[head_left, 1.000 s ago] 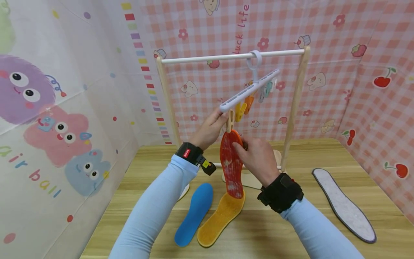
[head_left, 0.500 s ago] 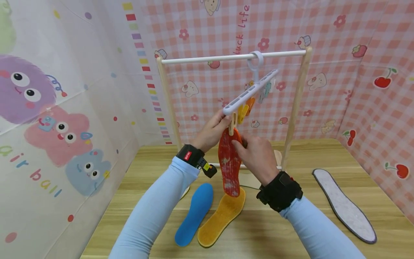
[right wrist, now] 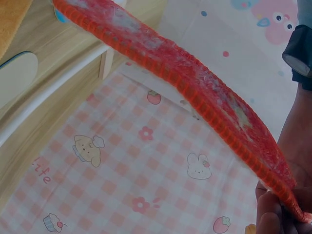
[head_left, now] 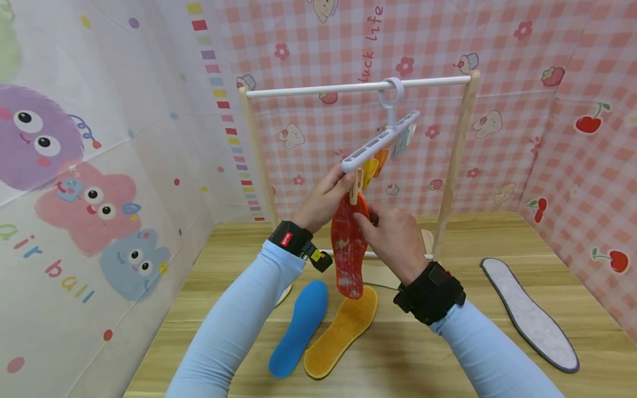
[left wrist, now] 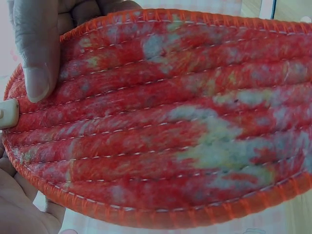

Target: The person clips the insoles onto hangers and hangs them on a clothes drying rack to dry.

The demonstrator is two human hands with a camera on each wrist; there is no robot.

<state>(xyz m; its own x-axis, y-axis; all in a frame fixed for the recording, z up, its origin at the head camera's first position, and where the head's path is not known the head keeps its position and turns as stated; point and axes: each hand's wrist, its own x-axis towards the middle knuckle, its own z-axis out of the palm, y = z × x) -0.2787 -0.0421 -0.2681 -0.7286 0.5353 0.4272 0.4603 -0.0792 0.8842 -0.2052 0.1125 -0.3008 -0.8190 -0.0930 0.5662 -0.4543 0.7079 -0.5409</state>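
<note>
Pink checked walls backed the rack. Your left hand (head_left: 325, 196) pinched the beige clip (head_left: 355, 187); your right hand (head_left: 393, 237) had its fingers clamped on the red insole (head_left: 346, 249), raised to that clip above the counter (head_left: 428, 354).

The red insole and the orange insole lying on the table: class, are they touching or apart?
Apart. In the head view the red insole hangs from the right hand, its lower tip clear above the orange insole.
</note>
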